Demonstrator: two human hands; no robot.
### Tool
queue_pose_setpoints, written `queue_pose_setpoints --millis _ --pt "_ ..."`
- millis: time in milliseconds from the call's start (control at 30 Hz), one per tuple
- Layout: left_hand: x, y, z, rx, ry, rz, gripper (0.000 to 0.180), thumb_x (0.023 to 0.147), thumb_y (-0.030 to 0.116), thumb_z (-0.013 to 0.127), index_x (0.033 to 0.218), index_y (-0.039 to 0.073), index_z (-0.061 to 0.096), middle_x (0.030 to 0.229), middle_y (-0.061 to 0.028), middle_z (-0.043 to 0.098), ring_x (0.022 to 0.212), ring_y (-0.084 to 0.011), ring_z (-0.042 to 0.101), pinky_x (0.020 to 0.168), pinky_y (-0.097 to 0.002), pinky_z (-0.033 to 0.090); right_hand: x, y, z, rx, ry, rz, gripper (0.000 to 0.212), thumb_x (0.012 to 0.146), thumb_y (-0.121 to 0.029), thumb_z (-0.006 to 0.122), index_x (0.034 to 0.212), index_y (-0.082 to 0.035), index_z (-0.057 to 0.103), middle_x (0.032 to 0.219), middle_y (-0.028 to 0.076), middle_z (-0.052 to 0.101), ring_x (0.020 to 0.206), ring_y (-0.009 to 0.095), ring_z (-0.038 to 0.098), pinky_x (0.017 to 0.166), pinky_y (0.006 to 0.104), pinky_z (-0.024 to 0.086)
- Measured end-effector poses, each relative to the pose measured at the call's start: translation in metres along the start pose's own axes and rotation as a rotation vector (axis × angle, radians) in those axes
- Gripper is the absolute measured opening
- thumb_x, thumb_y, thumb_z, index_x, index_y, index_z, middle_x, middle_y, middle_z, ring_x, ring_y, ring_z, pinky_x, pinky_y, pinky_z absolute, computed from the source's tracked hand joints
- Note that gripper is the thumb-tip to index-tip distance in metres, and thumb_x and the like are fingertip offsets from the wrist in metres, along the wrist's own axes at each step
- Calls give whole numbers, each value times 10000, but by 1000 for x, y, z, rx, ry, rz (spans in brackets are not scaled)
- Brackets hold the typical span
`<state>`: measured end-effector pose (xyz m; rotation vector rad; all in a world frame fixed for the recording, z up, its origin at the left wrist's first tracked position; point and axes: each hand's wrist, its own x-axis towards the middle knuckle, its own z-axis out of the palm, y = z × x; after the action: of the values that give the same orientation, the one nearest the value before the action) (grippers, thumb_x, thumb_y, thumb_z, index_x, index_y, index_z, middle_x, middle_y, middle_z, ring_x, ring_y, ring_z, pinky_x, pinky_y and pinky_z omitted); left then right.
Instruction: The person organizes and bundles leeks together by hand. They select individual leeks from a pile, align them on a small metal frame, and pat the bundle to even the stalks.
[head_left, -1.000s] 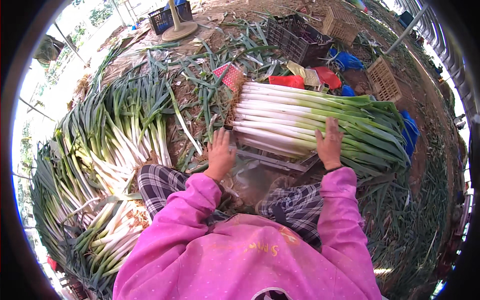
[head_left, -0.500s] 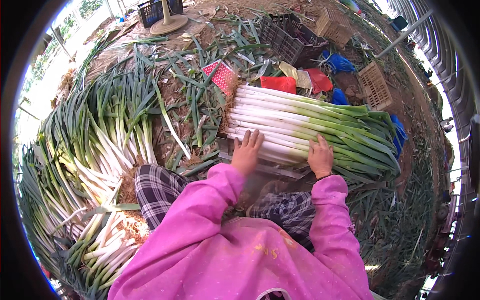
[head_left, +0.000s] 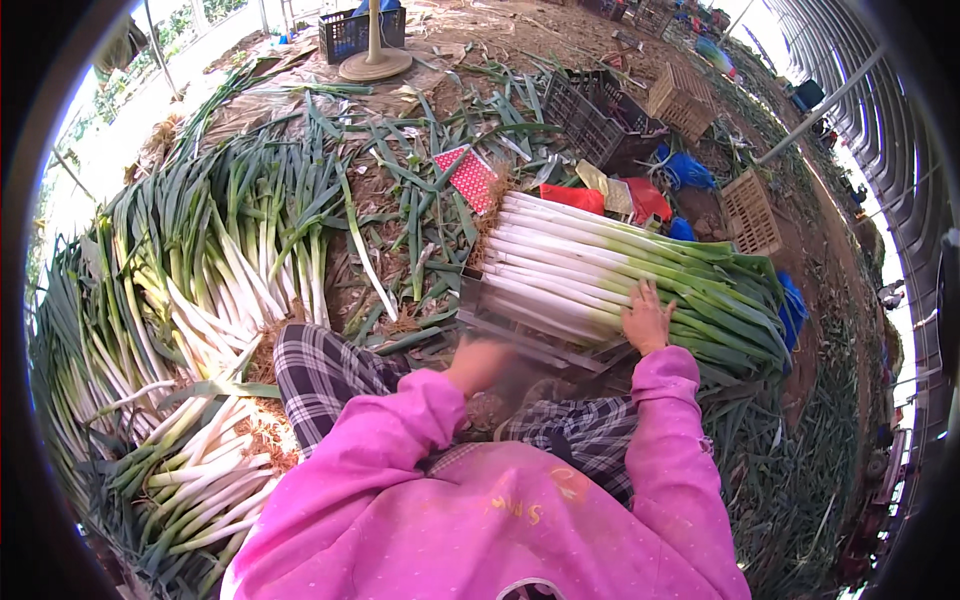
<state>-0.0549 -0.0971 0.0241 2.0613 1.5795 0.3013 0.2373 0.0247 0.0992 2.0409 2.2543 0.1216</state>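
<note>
A bundle of leeks (head_left: 570,258) lies side by side in front of me, with white stems and roots to the left and green leaves to the right. It rests on a low metal rack (head_left: 530,338). My right hand (head_left: 648,318) lies on the near side of the bundle, its fingers spread where white turns green, holding nothing. My left hand (head_left: 482,362) is beside the rack's near left edge, between rack and lap. Motion smears its fingers, so whether it touches or holds the rack is unclear.
Loose leeks (head_left: 215,300) are heaped at my left. Beyond the bundle lie a red dotted sheet (head_left: 468,180), red packaging (head_left: 573,198) and a dark crate (head_left: 603,115). Tan crates (head_left: 750,212) and blue netting (head_left: 790,308) are at the right. A round-based stand (head_left: 375,63) stands far off.
My left hand has come off the white stems and drawn back toward me, below the rack's near edge. The right hand stays on the leeks. The view has shifted slightly.
</note>
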Motion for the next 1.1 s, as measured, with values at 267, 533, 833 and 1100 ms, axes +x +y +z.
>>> queue_pose_setpoints --millis 267,533,833,1100 --pt "114 9 -42 43 209 5 600 928 419 466 1412 86 348 1506 -157 261 1397 -351 224 1087 -565 229 44 -33 -13 -34 -253 -82 660 889 -421 464 1446 -99 314 1554 31 188 1429 195 176 1106 599 160" --pt "165 -5 -47 116 89 -7 826 831 574 530 1450 87 282 1519 -158 230 1406 -357 189 1118 -510 195 59 -17 -35 -71 -464 -231 836 811 -498 568 1455 -57 268 1545 115 184 1419 267 198 1090 541 262" --pt "161 -9 -49 133 108 -3 908 751 614 609 1425 78 322 1498 -175 265 1396 -365 213 1113 -501 217 117 -22 -68 -44 -340 -305 749 831 -530 537 1401 -70 381 1446 125 386 1337 324 351 1094 516 271" --pt "201 -25 -78 187 48 15 766 884 602 425 1467 136 256 1543 -148 158 1429 -337 119 1129 -538 141 113 -4 -23 10 -327 -216 782 847 -575 501 1440 -95 330 1532 86 236 1421 276 183 1127 537 182"
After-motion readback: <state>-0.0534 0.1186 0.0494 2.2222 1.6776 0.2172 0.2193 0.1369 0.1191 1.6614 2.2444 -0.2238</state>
